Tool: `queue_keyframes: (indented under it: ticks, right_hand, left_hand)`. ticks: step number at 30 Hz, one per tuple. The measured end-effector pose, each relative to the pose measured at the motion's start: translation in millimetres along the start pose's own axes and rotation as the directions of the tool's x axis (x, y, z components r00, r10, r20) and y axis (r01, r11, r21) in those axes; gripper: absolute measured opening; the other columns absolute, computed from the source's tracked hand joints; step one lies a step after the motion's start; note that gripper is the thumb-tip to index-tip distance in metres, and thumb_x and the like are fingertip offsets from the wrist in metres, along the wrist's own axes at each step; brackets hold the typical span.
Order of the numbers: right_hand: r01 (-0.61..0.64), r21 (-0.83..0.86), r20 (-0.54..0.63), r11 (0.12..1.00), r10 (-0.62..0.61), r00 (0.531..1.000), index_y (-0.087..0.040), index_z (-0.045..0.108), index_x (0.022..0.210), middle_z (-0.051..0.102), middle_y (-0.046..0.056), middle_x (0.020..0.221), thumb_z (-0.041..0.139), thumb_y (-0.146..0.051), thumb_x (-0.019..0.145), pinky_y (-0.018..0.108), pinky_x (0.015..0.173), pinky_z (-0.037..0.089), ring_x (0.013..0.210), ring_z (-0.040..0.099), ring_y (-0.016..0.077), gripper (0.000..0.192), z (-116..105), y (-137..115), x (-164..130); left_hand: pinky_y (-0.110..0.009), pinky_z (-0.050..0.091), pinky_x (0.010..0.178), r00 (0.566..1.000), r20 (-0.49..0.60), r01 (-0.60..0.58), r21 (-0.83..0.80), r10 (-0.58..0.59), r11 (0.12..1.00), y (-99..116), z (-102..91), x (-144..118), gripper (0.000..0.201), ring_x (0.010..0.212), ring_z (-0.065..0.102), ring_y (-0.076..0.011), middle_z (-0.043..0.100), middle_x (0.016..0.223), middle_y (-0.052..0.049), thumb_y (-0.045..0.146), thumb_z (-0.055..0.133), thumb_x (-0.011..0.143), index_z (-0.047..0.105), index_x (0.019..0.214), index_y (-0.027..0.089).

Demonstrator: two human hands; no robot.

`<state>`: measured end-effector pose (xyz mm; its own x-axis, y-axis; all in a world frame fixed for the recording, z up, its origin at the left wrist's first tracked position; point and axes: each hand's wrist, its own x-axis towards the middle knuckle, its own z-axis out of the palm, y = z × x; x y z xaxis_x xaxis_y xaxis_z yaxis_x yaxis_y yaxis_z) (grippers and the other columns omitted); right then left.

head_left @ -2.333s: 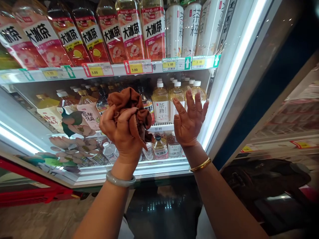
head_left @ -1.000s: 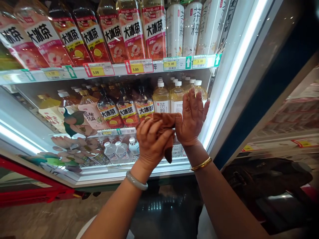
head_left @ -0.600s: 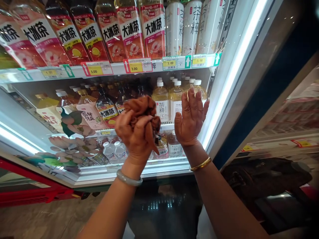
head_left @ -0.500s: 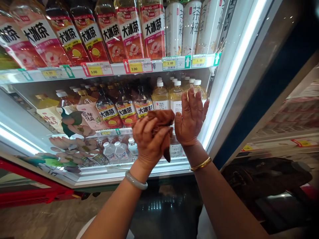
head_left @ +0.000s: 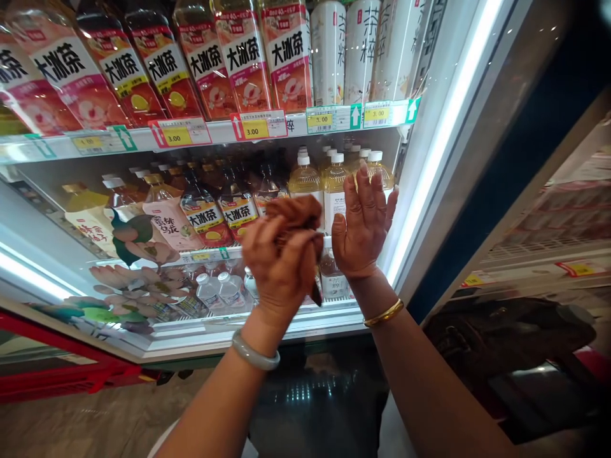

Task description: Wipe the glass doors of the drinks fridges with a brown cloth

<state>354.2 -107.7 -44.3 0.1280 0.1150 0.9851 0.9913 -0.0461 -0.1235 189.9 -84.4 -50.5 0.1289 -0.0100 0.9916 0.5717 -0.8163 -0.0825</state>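
Note:
A bunched brown cloth [head_left: 298, 213] is gripped in my left hand [head_left: 277, 264], in front of the lower shelves of the drinks cooler. One corner of the cloth hangs down beside the fingers. My right hand [head_left: 363, 229] is raised flat, fingers stretched and back towards me, seemingly against the cooler's glass door [head_left: 267, 321]. Behind that hand stand bottles with white caps and pale yellow drink [head_left: 337, 184]. Dark iced tea bottles [head_left: 205, 219] show to the left of the cloth, partly covered by my left hand.
Large tea bottles [head_left: 289, 57] line the upper shelf above price tags [head_left: 258, 127]. A light strip [head_left: 443, 146] runs down the cooler's right side. Flower decals [head_left: 138, 286] show at the lower left. A dark bag-like object [head_left: 515, 356] lies at the right, and a red cabinet [head_left: 71, 366] at the left.
My left hand has moved a little up and left with the cloth. My right hand stays almost in place, still flat. The view has shifted slightly.

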Motion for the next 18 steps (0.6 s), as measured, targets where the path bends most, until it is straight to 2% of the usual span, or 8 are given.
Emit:
queue_keyframes:
  ticks: [2, 4, 6, 9, 11, 12, 15, 18]
  right_hand:
    - [-0.021, 0.004, 0.024, 1.000, 0.021, 0.999, -0.029, 0.027, 0.165, 0.042, 0.003, 0.167, 0.023, -0.038, 0.107, 0.054, 0.133, 0.021, 0.163, 0.023, 0.0210, 0.059, -0.6, -0.3, -0.2]
    - [-0.022, -0.005, 0.013, 1.000, 0.022, 1.000, -0.029, 0.028, 0.165, 0.043, 0.003, 0.167, 0.023, -0.038, 0.108, 0.053, 0.133, 0.021, 0.163, 0.024, 0.0209, 0.058, -0.6, -0.6, -0.3]
    - [0.000, -0.006, -0.022, 1.000, 0.000, 1.000, -0.028, 0.028, 0.165, 0.045, 0.004, 0.166, 0.025, -0.039, 0.107, 0.053, 0.133, 0.020, 0.163, 0.024, 0.0208, 0.058, -0.2, -0.8, -0.3]
    - [0.023, 0.010, -0.045, 1.000, -0.022, 0.999, -0.025, 0.029, 0.165, 0.046, 0.006, 0.165, 0.027, -0.037, 0.107, 0.054, 0.134, 0.019, 0.163, 0.024, 0.0208, 0.059, 0.2, -0.8, 0.3]
    - [0.024, 0.012, -0.043, 1.000, -0.024, 0.999, -0.024, 0.029, 0.165, 0.047, 0.006, 0.165, 0.027, -0.037, 0.107, 0.055, 0.134, 0.019, 0.163, 0.025, 0.0211, 0.059, -0.1, -0.9, 0.7]
    - [0.025, 0.009, -0.042, 1.000, -0.025, 0.999, -0.025, 0.029, 0.165, 0.047, 0.006, 0.165, 0.027, -0.037, 0.107, 0.055, 0.134, 0.019, 0.163, 0.025, 0.0213, 0.059, -0.4, -0.9, 0.8]
    - [0.015, -0.001, -0.021, 1.000, -0.015, 1.000, -0.026, 0.027, 0.165, 0.044, 0.005, 0.167, 0.026, -0.038, 0.107, 0.055, 0.133, 0.020, 0.163, 0.024, 0.0218, 0.059, -1.1, -0.9, 0.3]
    - [-0.004, -0.008, 0.000, 1.000, 0.004, 1.000, -0.029, 0.026, 0.165, 0.041, 0.004, 0.168, 0.025, -0.037, 0.108, 0.054, 0.133, 0.021, 0.163, 0.024, 0.0212, 0.058, -0.6, -0.7, -0.2]
  left_hand:
    - [-0.052, 0.043, 0.118, 0.993, 0.079, -0.078, -0.076, 0.084, 0.994, 11.5, 4.8, -6.0, 0.020, 0.136, 0.051, -0.0276, 0.064, 0.131, -0.009, 0.025, 0.068, 0.095, 0.072, 0.115, 0.028]
    - [-0.052, 0.043, 0.119, 0.990, 0.106, -0.086, -0.101, 0.097, 0.991, 10.2, 3.1, -1.6, 0.022, 0.137, 0.051, -0.0276, 0.064, 0.133, -0.009, 0.024, 0.070, 0.094, 0.072, 0.116, 0.028]
    - [-0.051, 0.044, 0.117, 0.998, 0.047, -0.035, -0.063, 0.038, 0.997, -2.5, -4.4, 11.3, 0.023, 0.135, 0.053, -0.0280, 0.063, 0.134, -0.008, 0.026, 0.071, 0.094, 0.073, 0.116, 0.030]
    - [-0.053, 0.043, 0.117, 0.991, -0.060, 0.123, 0.039, -0.121, 0.992, -24.3, -16.8, 30.4, 0.025, 0.134, 0.054, -0.0283, 0.060, 0.137, -0.009, 0.028, 0.070, 0.096, 0.072, 0.120, 0.029]
    - [-0.056, 0.043, 0.117, 0.980, -0.083, 0.190, 0.087, -0.183, 0.978, -28.0, -18.7, 32.4, 0.025, 0.134, 0.054, -0.0287, 0.059, 0.137, -0.009, 0.029, 0.069, 0.097, 0.071, 0.122, 0.029]
    - [-0.056, 0.043, 0.116, 0.980, -0.079, 0.187, 0.091, -0.180, 0.978, -25.3, -17.0, 29.3, 0.025, 0.134, 0.054, -0.0288, 0.059, 0.137, -0.009, 0.030, 0.068, 0.097, 0.071, 0.122, 0.029]
    - [-0.054, 0.044, 0.116, 0.999, -0.012, 0.041, 0.034, -0.041, 0.999, -6.1, -5.3, 9.7, 0.020, 0.134, 0.053, -0.0282, 0.061, 0.132, -0.009, 0.029, 0.069, 0.096, 0.072, 0.116, 0.030]
    - [-0.054, 0.042, 0.120, 0.987, 0.102, -0.113, -0.071, 0.120, 0.991, 8.9, 4.2, -5.1, 0.020, 0.137, 0.050, -0.0282, 0.064, 0.131, -0.008, 0.026, 0.070, 0.094, 0.071, 0.114, 0.029]
